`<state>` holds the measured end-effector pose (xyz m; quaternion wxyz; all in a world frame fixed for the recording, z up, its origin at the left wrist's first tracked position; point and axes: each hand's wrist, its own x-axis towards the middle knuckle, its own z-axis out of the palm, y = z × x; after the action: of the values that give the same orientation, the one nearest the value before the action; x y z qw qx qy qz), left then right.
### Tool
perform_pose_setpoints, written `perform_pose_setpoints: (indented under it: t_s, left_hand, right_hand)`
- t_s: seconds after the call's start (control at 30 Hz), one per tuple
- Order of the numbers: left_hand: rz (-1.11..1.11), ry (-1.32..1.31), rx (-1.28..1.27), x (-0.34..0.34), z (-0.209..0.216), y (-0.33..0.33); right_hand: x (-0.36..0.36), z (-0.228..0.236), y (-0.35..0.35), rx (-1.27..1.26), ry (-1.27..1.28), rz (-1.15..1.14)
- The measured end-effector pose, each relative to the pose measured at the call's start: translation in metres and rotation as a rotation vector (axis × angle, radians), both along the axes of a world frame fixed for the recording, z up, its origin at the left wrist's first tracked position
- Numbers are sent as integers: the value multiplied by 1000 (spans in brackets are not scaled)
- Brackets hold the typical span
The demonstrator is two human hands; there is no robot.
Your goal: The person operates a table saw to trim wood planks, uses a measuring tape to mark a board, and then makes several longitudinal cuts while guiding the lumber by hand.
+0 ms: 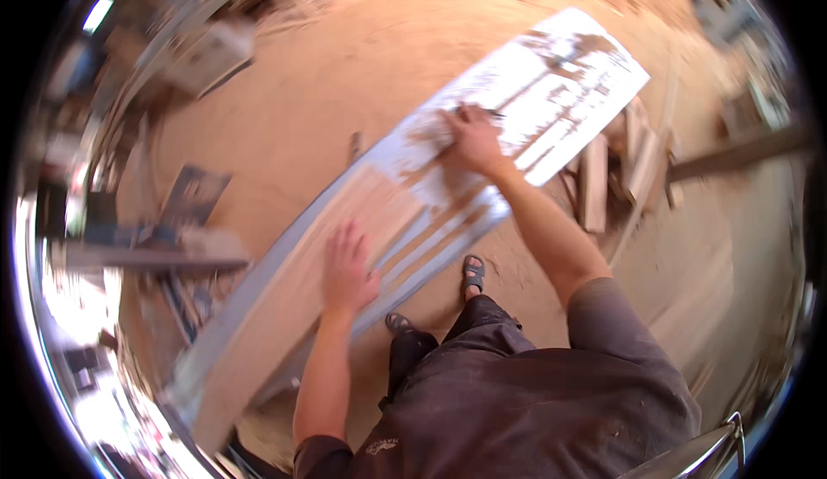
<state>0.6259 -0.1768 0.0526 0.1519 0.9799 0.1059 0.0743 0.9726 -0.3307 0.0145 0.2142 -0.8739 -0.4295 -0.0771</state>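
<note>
A long, shiny metal table [594, 78] runs slantwise from the lower left to the upper right, with brown sawdust streaked over its far part. On its left part lies a wide, pale wooden board [284, 294]. My left hand [349, 265] rests flat on the board near its right-hand end, fingers stretched out and slightly blurred. Past the board's end, my right hand [476, 141] lies on the dusty metal, fingers forward and apart, holding nothing that I can see. A small dark patch shows by its fingertips, too blurred to name.
Cut wood pieces [594, 184] are heaped on the floor right of the table, with a beam [741, 153] beyond. A dark flat plate [194, 195] and a ledge [155, 259] stand at the left. Sawdust covers the floor [284, 91]. My sandalled feet [473, 274] are close to the table.
</note>
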Motion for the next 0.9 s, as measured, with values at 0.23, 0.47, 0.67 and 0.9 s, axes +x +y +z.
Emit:
perform_pose_setpoints:
  t_s: [0.23,0.47,0.67,0.9]
  left_hand:
    - [372,-351,-582,71,52,-126]
    - [658,-570,-1271,51,64,-150]
    - [725,-550,-969,8,45,-141]
    - [751,-1105,-1361,-76,39,-108]
  right_hand:
    - [192,10,-55,-256,-217,70]
    - [-109,136,-47,-106,622,556]
    - [-162,144,-28,-347,515,588]
    - [-123,132,-30,-537,665,490]
